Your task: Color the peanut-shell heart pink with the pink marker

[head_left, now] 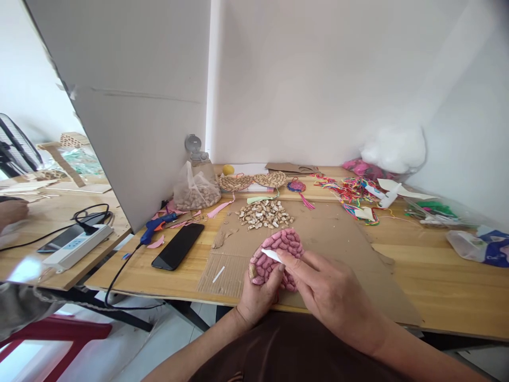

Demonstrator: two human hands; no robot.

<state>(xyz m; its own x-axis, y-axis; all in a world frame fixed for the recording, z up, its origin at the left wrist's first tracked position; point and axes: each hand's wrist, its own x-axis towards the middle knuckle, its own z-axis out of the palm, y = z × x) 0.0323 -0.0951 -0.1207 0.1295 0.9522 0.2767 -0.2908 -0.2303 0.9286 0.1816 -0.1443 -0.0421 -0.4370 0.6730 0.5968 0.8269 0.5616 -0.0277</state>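
Note:
A round piece covered in pink-coloured peanut shells [283, 246] is held just above the table's front edge. My left hand [260, 297] grips its lower left rim, thumb on the front face. One shell near that rim [252, 271] is still a natural tan. Between the fingertips of my right hand [330, 286] is a slim white tube with a tapered tip [271, 255]. Its tip points left over the pink shells; whether it touches them I cannot tell. The rest of the tube is hidden in my hand. Behind the piece lies a heap of broken peanut shells [264, 214] on cardboard [326, 228].
Left of the cardboard are a black phone [178, 246], a blue glue gun [157, 227] and a bag of peanuts [196, 191]. Shell-covered crafts [269, 180] lie behind. Coloured cords [353, 190] and a plastic tub [465, 244] are rightward. Another person's hand [14, 211] rests far left.

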